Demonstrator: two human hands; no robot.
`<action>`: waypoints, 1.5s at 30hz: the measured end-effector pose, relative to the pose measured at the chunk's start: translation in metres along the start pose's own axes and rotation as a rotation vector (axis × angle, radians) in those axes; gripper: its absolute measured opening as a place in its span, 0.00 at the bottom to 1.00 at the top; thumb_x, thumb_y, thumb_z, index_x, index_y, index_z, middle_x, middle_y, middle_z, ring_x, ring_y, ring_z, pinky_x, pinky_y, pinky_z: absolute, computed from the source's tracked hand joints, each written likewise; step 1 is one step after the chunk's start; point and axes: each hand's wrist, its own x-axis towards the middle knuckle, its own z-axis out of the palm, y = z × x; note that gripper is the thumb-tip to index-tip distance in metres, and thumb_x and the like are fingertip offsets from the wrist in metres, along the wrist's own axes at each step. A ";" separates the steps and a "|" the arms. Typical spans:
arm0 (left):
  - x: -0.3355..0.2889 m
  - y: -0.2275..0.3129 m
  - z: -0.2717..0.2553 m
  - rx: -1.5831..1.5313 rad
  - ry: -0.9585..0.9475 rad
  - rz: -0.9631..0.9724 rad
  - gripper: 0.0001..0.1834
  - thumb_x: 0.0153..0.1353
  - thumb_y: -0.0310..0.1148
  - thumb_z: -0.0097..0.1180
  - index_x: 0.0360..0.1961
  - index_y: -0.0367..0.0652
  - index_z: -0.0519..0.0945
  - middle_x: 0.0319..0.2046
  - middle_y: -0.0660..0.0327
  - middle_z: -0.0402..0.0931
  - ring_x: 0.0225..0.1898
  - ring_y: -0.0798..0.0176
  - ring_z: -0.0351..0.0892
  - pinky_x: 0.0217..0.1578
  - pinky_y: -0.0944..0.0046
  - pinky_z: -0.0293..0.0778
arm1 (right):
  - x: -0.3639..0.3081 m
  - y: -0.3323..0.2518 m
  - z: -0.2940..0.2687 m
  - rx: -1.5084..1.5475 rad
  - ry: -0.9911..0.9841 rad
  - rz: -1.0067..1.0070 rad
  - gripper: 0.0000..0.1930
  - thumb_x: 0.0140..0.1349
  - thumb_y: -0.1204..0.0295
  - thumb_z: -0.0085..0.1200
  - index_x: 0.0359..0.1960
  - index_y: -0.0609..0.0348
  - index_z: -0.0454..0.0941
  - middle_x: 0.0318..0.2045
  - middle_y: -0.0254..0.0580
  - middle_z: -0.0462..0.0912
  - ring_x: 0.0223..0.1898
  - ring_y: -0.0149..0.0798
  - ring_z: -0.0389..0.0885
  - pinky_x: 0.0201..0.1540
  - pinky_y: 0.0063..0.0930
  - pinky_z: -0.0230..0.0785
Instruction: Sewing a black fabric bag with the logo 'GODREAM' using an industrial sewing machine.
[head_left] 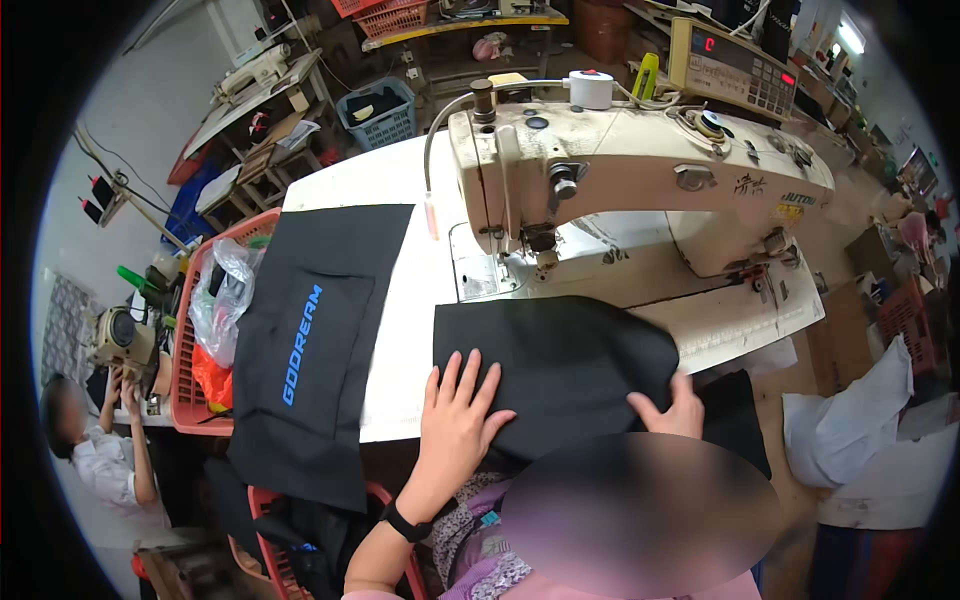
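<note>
A black fabric piece (560, 350) lies on the white sewing table in front of the sewing machine (640, 150). My left hand (462, 405) rests flat on its left part, fingers spread. At the right edge, my right hand (672, 408) grips the cloth, thumb on top and fingers partly hidden at the edge. The cloth's far edge is just short of the needle area (510, 268), and its near part runs under a blurred patch. Left of it, a second black fabric piece (335, 265) with a sewn pocket and blue lettering hangs over the table's left side.
A red basket (185, 380) with plastic bags stands left of the table (395, 380); another red basket (265, 500) holds black cloth below. A control box (730, 75) sits behind the machine. White sacks (845, 415) lie at the right. A co-worker (115, 460) sews at the far left.
</note>
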 end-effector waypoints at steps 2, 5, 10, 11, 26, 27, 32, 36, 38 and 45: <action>-0.007 0.004 0.000 -0.021 -0.004 0.007 0.30 0.59 0.43 0.61 0.61 0.43 0.73 0.64 0.47 0.65 0.65 0.41 0.61 0.64 0.42 0.56 | 0.013 -0.028 -0.009 -0.201 0.430 -0.187 0.24 0.54 0.74 0.63 0.54 0.62 0.72 0.39 0.50 0.78 0.45 0.56 0.74 0.51 0.43 0.65; -0.012 0.005 -0.002 -0.019 -0.001 -0.008 0.30 0.58 0.44 0.62 0.60 0.44 0.74 0.62 0.48 0.67 0.63 0.42 0.64 0.64 0.43 0.57 | 0.046 -0.061 -0.003 -0.111 0.320 -0.489 0.20 0.55 0.73 0.61 0.50 0.61 0.76 0.44 0.48 0.75 0.49 0.52 0.72 0.54 0.43 0.61; 0.002 0.011 -0.004 -0.065 0.031 -0.013 0.29 0.56 0.45 0.63 0.58 0.47 0.77 0.59 0.50 0.70 0.60 0.45 0.66 0.60 0.47 0.60 | 0.128 -0.090 0.061 0.263 -0.371 -0.459 0.19 0.60 0.62 0.59 0.51 0.54 0.78 0.47 0.47 0.75 0.51 0.50 0.72 0.57 0.42 0.64; 0.002 0.009 -0.003 -0.065 0.031 -0.019 0.29 0.56 0.45 0.63 0.58 0.47 0.77 0.59 0.50 0.70 0.60 0.45 0.66 0.60 0.47 0.60 | 0.135 -0.097 0.076 0.262 -0.377 -0.461 0.19 0.60 0.62 0.59 0.51 0.54 0.78 0.47 0.47 0.75 0.51 0.50 0.72 0.57 0.42 0.64; 0.012 -0.001 -0.001 -0.164 -0.001 -0.053 0.30 0.53 0.49 0.64 0.57 0.53 0.77 0.60 0.53 0.69 0.59 0.49 0.66 0.58 0.48 0.59 | 0.142 -0.098 0.114 0.149 -0.195 -0.728 0.04 0.64 0.72 0.53 0.36 0.58 0.75 0.27 0.41 0.79 0.34 0.43 0.80 0.40 0.35 0.70; 0.012 -0.002 -0.001 -0.163 -0.007 -0.067 0.30 0.52 0.49 0.65 0.56 0.53 0.79 0.61 0.53 0.69 0.60 0.49 0.66 0.58 0.48 0.59 | 0.142 -0.104 0.109 0.040 -0.168 -0.912 0.06 0.61 0.77 0.52 0.40 0.58 0.76 0.32 0.42 0.79 0.35 0.45 0.79 0.40 0.36 0.70; 0.012 -0.002 -0.003 -0.165 -0.010 -0.089 0.30 0.51 0.48 0.67 0.56 0.53 0.79 0.61 0.54 0.69 0.60 0.49 0.65 0.58 0.49 0.58 | 0.135 -0.102 0.110 -0.358 -0.183 -1.082 0.23 0.52 0.81 0.52 0.53 0.60 0.73 0.46 0.42 0.77 0.45 0.47 0.76 0.48 0.35 0.69; 0.013 0.002 -0.002 -0.168 -0.013 -0.078 0.31 0.51 0.48 0.66 0.57 0.53 0.79 0.61 0.53 0.69 0.60 0.48 0.66 0.58 0.48 0.59 | 0.143 -0.098 0.097 -0.521 0.112 -1.077 0.10 0.57 0.75 0.51 0.41 0.60 0.75 0.39 0.44 0.78 0.47 0.49 0.75 0.51 0.44 0.66; 0.014 0.002 -0.003 -0.155 -0.012 -0.082 0.31 0.51 0.48 0.66 0.57 0.52 0.78 0.61 0.53 0.69 0.60 0.47 0.66 0.58 0.47 0.60 | 0.141 -0.098 0.079 -0.489 0.172 -1.071 0.10 0.57 0.75 0.52 0.41 0.61 0.75 0.41 0.46 0.77 0.48 0.51 0.74 0.52 0.47 0.65; 0.034 -0.011 -0.001 -0.093 0.010 -0.161 0.31 0.53 0.46 0.65 0.59 0.50 0.76 0.63 0.51 0.66 0.63 0.46 0.64 0.61 0.46 0.59 | 0.060 -0.086 0.048 -0.416 -0.367 -0.768 0.35 0.61 0.51 0.56 0.67 0.52 0.64 0.66 0.52 0.63 0.70 0.53 0.56 0.69 0.55 0.45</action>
